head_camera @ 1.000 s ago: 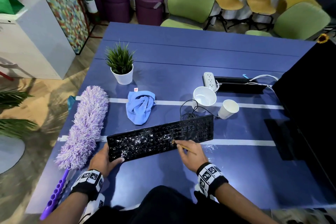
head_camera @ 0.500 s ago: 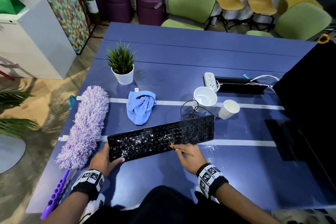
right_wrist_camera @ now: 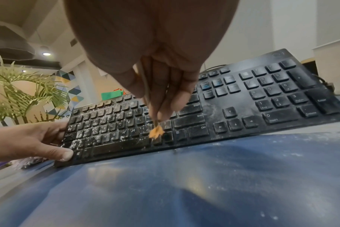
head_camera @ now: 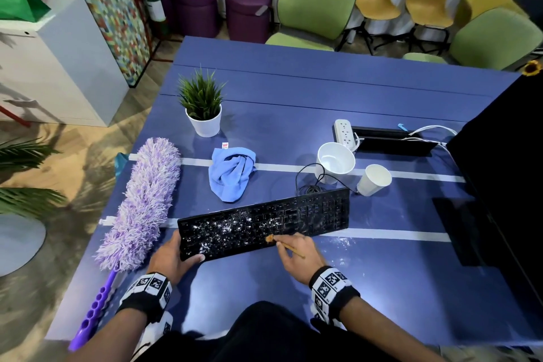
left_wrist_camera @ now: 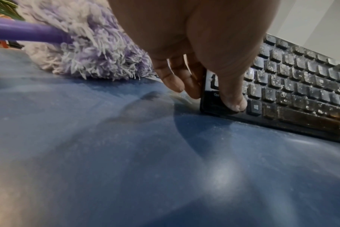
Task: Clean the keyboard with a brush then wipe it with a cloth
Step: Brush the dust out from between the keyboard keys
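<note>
A black keyboard [head_camera: 264,223] [left_wrist_camera: 301,86] [right_wrist_camera: 243,99] lies slanted on the blue table, its left half speckled with white dust. My left hand [head_camera: 183,250] [left_wrist_camera: 204,95] [right_wrist_camera: 49,144] grips its left end, thumb on the front corner keys and fingers round the edge. My right hand [head_camera: 282,244] [right_wrist_camera: 161,95] pinches a thin wooden brush [head_camera: 269,238] [right_wrist_camera: 156,132]. Its orange bristles touch the bottom key row just right of the space bar. A crumpled blue cloth [head_camera: 232,173] lies behind the keyboard.
A purple fluffy duster [head_camera: 144,200] [left_wrist_camera: 87,50] lies left of the keyboard. Behind are a potted plant [head_camera: 202,109], two white cups [head_camera: 336,161] [head_camera: 374,179], a power strip [head_camera: 345,132] and the keyboard cable [head_camera: 308,182]. A black monitor [head_camera: 499,185] stands right. White dust [head_camera: 343,241] flecks the table.
The brush tip has slid a little left and toward the keyboard's front edge. My left hand keeps its hold on the keyboard's left end.
</note>
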The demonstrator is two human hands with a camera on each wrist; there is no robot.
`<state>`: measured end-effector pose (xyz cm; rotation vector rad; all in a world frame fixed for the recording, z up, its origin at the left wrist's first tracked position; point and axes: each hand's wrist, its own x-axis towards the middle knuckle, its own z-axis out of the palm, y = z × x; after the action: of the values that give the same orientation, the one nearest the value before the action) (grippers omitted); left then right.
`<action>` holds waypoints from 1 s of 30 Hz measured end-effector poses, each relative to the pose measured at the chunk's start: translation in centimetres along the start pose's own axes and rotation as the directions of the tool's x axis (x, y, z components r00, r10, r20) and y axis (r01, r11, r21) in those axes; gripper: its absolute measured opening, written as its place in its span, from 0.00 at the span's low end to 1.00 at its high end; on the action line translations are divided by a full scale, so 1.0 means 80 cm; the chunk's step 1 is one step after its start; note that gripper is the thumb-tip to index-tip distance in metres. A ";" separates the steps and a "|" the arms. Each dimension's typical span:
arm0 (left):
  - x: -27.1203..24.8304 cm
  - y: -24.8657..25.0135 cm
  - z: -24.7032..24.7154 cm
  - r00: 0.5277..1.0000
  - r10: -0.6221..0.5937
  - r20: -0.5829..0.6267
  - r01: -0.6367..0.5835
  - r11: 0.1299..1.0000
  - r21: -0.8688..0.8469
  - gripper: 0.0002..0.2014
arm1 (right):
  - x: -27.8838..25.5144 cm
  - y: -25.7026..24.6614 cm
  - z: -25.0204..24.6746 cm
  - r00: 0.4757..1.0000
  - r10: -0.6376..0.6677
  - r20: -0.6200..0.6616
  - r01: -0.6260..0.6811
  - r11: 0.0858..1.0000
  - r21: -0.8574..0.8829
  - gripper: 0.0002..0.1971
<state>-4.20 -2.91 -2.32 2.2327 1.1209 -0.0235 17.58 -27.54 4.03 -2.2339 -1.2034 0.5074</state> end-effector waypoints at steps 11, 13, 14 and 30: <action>-0.001 0.000 0.000 1.000 0.002 -0.005 -0.002 1.000 -0.004 0.41 | 0.000 0.002 -0.004 1.000 0.009 0.008 -0.009 0.999 0.031 0.15; -0.002 -0.001 0.000 1.000 0.003 -0.007 -0.003 1.000 -0.004 0.41 | 0.001 0.003 0.001 1.000 -0.009 0.012 0.009 0.999 0.040 0.15; -0.001 -0.001 0.000 1.000 0.003 -0.008 -0.003 1.000 -0.002 0.41 | 0.002 0.001 0.002 0.998 -0.010 0.065 0.008 1.000 0.023 0.15; -0.004 -0.001 0.002 1.000 0.010 -0.021 -0.010 1.000 -0.001 0.41 | 0.013 -0.009 -0.010 0.985 -0.015 -0.172 0.005 0.998 -0.059 0.13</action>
<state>-4.44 -3.18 -2.36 2.2421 1.1211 0.0048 18.10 -26.53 5.05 -2.2676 -1.1518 0.2713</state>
